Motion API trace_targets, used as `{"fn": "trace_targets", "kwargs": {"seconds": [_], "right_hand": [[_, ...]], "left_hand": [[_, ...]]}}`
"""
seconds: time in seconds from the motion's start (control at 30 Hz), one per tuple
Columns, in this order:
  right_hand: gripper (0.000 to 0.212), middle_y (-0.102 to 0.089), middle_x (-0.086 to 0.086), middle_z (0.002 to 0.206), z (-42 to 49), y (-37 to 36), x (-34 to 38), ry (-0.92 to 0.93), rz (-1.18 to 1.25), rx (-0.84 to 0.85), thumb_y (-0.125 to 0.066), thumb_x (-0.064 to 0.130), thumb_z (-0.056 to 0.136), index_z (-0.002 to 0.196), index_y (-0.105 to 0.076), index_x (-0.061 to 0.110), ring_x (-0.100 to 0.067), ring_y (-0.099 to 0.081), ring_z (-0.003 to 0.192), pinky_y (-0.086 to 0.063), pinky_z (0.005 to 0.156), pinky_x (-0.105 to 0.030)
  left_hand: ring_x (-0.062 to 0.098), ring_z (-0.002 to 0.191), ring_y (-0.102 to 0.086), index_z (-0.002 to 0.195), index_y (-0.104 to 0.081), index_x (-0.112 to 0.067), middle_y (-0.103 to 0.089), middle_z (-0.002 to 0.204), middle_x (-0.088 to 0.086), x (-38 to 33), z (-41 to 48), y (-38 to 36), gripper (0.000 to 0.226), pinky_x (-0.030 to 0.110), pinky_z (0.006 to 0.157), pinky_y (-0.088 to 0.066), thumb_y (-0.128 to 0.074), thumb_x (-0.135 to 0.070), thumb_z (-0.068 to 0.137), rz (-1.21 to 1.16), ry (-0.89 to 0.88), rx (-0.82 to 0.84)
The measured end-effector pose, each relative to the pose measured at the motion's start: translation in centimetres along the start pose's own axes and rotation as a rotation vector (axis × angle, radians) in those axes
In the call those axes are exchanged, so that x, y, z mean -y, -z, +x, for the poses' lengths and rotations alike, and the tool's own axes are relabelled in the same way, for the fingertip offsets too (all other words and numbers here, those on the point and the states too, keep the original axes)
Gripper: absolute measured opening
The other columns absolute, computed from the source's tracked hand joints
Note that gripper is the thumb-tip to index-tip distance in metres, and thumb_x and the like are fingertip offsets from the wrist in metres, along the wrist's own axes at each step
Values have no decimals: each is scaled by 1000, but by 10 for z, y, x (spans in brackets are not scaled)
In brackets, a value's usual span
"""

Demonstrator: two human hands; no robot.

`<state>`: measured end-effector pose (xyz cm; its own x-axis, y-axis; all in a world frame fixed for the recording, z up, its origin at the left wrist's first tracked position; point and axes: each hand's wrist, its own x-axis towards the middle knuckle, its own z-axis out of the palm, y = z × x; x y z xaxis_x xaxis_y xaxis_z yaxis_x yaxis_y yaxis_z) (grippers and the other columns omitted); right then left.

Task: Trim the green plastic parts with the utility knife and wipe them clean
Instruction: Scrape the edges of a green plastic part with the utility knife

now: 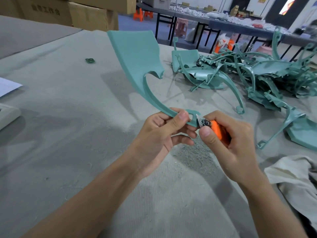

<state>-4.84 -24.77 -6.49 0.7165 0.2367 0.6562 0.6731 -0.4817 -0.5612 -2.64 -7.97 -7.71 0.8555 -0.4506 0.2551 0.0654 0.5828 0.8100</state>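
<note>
My left hand (164,133) pinches the narrow lower end of a green plastic part (137,55), a curved panel with a thin arm that rises up and away over the table. My right hand (228,140) grips an orange utility knife (215,128); its short blade tip touches the part's looped end right beside my left thumb. Fine green shavings (193,155) lie on the cloth below my hands.
A heap of green plastic parts (253,76) covers the right side of the grey felt table (68,117). A beige cloth (295,177) lies at lower right. A small green scrap (90,60) and white paper (8,86) lie left. Cardboard boxes (68,11) stand behind.
</note>
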Motion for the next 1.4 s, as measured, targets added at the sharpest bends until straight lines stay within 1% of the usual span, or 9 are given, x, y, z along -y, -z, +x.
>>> {"fn": "trace_targets", "kwargs": {"seconds": [0.33, 0.47, 0.6, 0.77, 0.87, 1.0, 1.13, 1.3, 1.4], "right_hand": [[41, -39, 15, 55, -2, -5, -1, -26, 61, -2, -51, 46, 98, 79, -61, 11, -5, -37, 46, -27, 50, -15], [26, -38, 15, 56, -2, -6, 1, -31, 42, -17, -53, 36, 96, 80, -60, 17, -6, -36, 47, -27, 51, -15], [22, -39, 16, 56, -2, -8, 3, -22, 28, -21, -54, 33, 95, 80, -60, 17, -3, -37, 48, -27, 52, -12], [20, -37, 16, 56, -1, -9, 4, -36, 21, -10, -54, 34, 95, 79, -57, 23, -2, -37, 48, -26, 52, -11], [26, -38, 12, 55, -2, -9, 2, -73, 16, -8, -53, 37, 96, 75, -55, 21, -4, -37, 48, -27, 51, -13], [36, -41, 3, 53, -3, -11, -1, -114, -14, -13, -53, 40, 96, 73, -57, 13, -8, -38, 47, -29, 50, -16], [40, -41, -5, 54, -2, -16, 0, -167, 50, -42, -50, 43, 95, 71, -57, 12, -7, -37, 48, -29, 50, -18], [44, -39, -3, 53, -1, -26, 2, -250, 101, -92, -50, 47, 95, 70, -57, 12, -9, -34, 49, -29, 50, -24], [48, -41, 1, 53, 3, -18, -8, -428, 126, -202, -50, 48, 94, 71, -60, 7, -12, -34, 50, -26, 50, -30]], "left_hand": [[10, 64, -63, 76, -71, -13, -67, 71, 1, -1, -2, 0, 17, 20, 59, -52, -59, -21, 86, -89, 42, 25], [9, 63, -63, 76, -72, -13, -67, 71, 1, 0, -1, 0, 18, 19, 59, -52, -58, -18, 86, -129, 53, 12], [7, 61, -62, 73, -71, -14, -66, 69, 0, 0, -2, 2, 20, 19, 59, -52, -59, -12, 89, -163, 82, 22], [9, 57, -62, 72, -73, -14, -66, 64, 0, 0, -4, 2, 16, 19, 56, -51, -62, -17, 83, -223, 137, -4], [9, 56, -62, 73, -73, -13, -66, 64, 1, -1, -2, 3, 18, 20, 55, -51, -63, -25, 81, -221, 157, -11], [10, 57, -64, 74, -75, -11, -68, 66, 3, 0, 0, 6, 19, 19, 55, -53, -62, -23, 82, -195, 139, -40], [11, 59, -66, 75, -75, -9, -69, 67, 5, -1, 2, 8, 17, 19, 56, -54, -65, -23, 77, -162, 116, -73], [11, 59, -66, 71, -76, -11, -69, 67, 5, -1, 2, 6, 19, 19, 57, -54, -62, -19, 82, -153, 78, -117], [11, 61, -66, 71, -75, -15, -69, 68, 3, 1, -1, 0, 21, 20, 58, -53, -59, -20, 84, -99, 42, -40]]}}
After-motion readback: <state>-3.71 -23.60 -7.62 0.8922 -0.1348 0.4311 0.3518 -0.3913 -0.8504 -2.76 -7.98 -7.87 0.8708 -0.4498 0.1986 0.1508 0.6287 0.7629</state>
